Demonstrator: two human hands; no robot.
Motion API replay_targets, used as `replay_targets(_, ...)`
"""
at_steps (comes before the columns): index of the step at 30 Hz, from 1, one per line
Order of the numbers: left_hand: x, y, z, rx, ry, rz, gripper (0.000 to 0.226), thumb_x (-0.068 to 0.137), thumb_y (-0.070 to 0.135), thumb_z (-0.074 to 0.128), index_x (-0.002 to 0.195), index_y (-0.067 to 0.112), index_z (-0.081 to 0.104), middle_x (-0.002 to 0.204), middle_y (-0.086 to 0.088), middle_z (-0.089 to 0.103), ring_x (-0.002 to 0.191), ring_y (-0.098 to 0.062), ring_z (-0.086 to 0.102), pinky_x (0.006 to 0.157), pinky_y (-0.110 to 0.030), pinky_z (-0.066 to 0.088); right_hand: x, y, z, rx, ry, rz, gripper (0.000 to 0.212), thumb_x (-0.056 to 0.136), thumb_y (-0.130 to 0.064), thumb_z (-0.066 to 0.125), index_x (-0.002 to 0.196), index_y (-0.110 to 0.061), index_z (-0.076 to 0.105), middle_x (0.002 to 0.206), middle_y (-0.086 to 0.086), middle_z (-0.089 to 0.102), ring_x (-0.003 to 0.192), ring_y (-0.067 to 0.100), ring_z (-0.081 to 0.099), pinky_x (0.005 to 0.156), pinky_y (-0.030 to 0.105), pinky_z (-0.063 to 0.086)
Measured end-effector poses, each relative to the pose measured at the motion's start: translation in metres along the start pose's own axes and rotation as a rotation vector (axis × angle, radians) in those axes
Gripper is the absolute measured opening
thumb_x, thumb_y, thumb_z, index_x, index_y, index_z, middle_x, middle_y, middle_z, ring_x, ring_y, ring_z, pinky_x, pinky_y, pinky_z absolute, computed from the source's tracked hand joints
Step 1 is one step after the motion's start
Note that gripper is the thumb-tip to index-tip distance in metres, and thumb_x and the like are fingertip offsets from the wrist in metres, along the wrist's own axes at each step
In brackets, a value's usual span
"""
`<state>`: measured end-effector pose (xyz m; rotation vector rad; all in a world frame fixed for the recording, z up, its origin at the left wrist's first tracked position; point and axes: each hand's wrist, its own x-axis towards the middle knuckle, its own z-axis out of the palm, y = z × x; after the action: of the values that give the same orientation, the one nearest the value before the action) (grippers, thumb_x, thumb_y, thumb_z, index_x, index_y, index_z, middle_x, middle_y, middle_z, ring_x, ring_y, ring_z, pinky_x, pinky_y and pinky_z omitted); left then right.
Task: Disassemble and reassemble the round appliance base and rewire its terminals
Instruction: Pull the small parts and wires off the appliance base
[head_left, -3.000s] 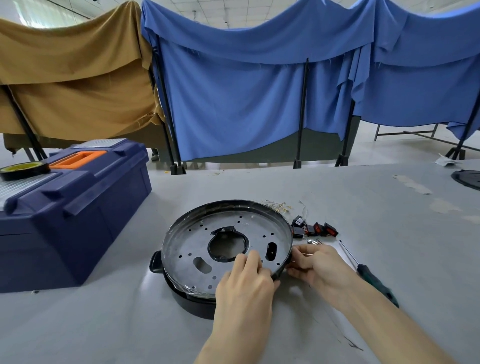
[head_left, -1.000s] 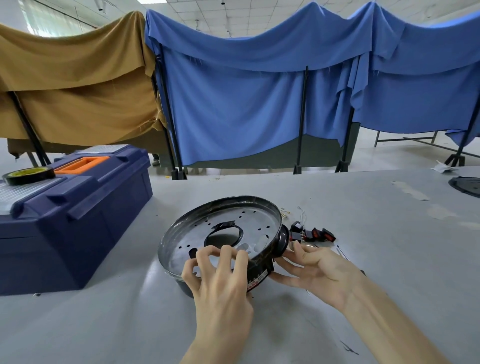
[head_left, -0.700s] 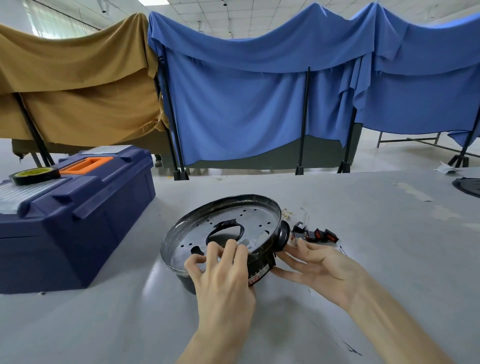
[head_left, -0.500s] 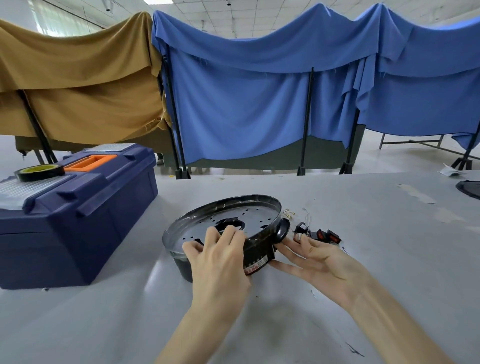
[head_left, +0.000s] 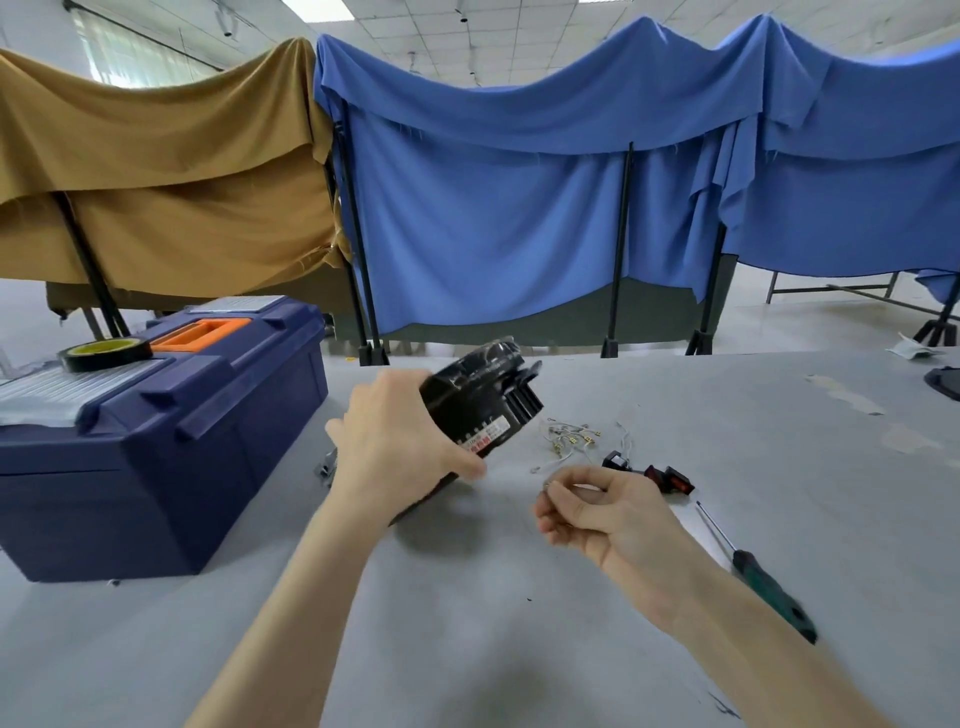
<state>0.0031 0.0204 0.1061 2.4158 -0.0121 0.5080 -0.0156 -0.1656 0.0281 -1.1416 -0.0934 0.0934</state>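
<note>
Fig.: L hand (head_left: 400, 452) grasps round base (head_left: 480, 400), tipped on edge over table (head_left: 779, 467); R hand (head_left: 597, 506) curled near loose terminals (head_left: 569, 439) (contents unclear); best kept in 1 firm grip w/ thumb on rim.

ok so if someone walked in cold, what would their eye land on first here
Most likely the black round base, tilted up in the left hand at centre of the grey table. Next, the big navy toolbox at left with a tape roll on its lid, and the blue cloth draped across the back. The right hand is curled near loose wires, with a green-handled screwdriver lying to its right.
</note>
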Motion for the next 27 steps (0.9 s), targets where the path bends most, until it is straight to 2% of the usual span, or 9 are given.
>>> replay_targets(2,0.005,0.003,-0.011,-0.060,-0.025,-0.032,0.054,0.037,0.026,0.096,0.084,0.019,0.072,0.074,-0.001,0.069,0.082,-0.024,0.064,0.088,-0.047,0.051,0.002,-0.001,0.009,0.008,-0.019,0.007,0.009,0.087,0.012,0.057,0.083,0.007,0.063,0.072,0.022,0.068,0.059,0.024,0.066,0.057,0.026,0.056)
replay_targets(4,0.010,0.002,-0.020,-0.100,-0.043,-0.072,0.058,0.034,0.025,0.097,0.087,0.016,0.073,0.076,-0.003,0.072,0.080,-0.024,0.068,0.083,-0.045,0.056,0.004,-0.003,0.017,0.028,-0.039,0.005,0.007,0.087,0.013,0.057,0.087,0.009,0.064,0.074,0.024,0.069,0.062,0.026,0.068,0.060,0.026,0.058)
replay_targets(7,0.017,-0.004,-0.032,-0.184,-0.062,-0.140,0.056,0.032,0.020,0.098,0.082,0.016,0.074,0.072,-0.001,0.073,0.076,-0.021,0.070,0.066,-0.030,0.055,0.007,-0.007,0.031,0.060,-0.071,-0.032,0.006,0.086,0.013,0.058,0.089,0.012,0.064,0.079,0.027,0.070,0.067,0.030,0.071,0.063,0.027,0.058)
replay_targets(9,0.021,-0.006,-0.038,-0.230,-0.068,-0.160,0.051,0.031,0.016,0.099,0.076,0.015,0.074,0.067,-0.001,0.073,0.070,-0.020,0.071,0.060,-0.028,0.055,0.009,-0.008,0.041,0.053,-0.090,-0.054,0.007,0.087,0.013,0.059,0.091,0.012,0.064,0.081,0.027,0.071,0.069,0.030,0.072,0.065,0.027,0.059)
replay_targets(12,0.025,-0.007,-0.043,-0.255,-0.088,-0.191,0.056,0.029,0.017,0.098,0.079,0.009,0.074,0.077,-0.010,0.075,0.079,-0.029,0.073,0.074,-0.045,0.061,0.013,-0.008,0.056,0.047,-0.090,-0.072,0.009,0.086,0.016,0.058,0.090,0.010,0.064,0.083,0.028,0.072,0.072,0.031,0.073,0.067,0.027,0.059)
replay_targets(14,0.026,-0.006,-0.045,-0.255,-0.101,-0.211,0.058,0.028,0.017,0.098,0.080,0.006,0.074,0.082,-0.015,0.075,0.084,-0.034,0.072,0.076,-0.051,0.059,0.017,-0.008,0.065,0.068,-0.059,-0.091,0.009,0.086,0.016,0.058,0.087,0.009,0.064,0.081,0.027,0.072,0.071,0.031,0.073,0.067,0.027,0.059)
replay_targets(18,0.028,-0.004,-0.048,-0.259,-0.088,-0.235,0.054,0.029,0.017,0.099,0.076,0.006,0.074,0.080,-0.016,0.074,0.081,-0.035,0.072,0.074,-0.050,0.060,0.023,-0.007,0.078,0.050,0.017,-0.163,0.012,0.087,0.011,0.062,0.081,0.002,0.067,0.074,0.018,0.071,0.067,0.023,0.069,0.067,0.026,0.058)
replay_targets(22,0.031,-0.005,-0.053,-0.264,-0.088,-0.273,0.065,0.032,0.019,0.100,0.089,0.003,0.073,0.090,-0.018,0.074,0.087,-0.034,0.071,0.078,-0.050,0.059,0.028,-0.007,0.088,0.041,0.090,-0.187,0.014,0.086,0.009,0.065,0.079,-0.002,0.069,0.070,0.010,0.069,0.064,0.017,0.066,0.066,0.023,0.057)
replay_targets(27,0.034,-0.006,-0.054,-0.276,-0.094,-0.274,0.070,0.032,0.019,0.100,0.094,0.003,0.072,0.092,-0.019,0.073,0.088,-0.035,0.070,0.080,-0.048,0.059,0.035,-0.006,0.100,0.038,0.143,-0.173,0.012,0.085,0.008,0.066,0.080,-0.002,0.070,0.065,0.006,0.068,0.061,0.015,0.064,0.063,0.021,0.054)
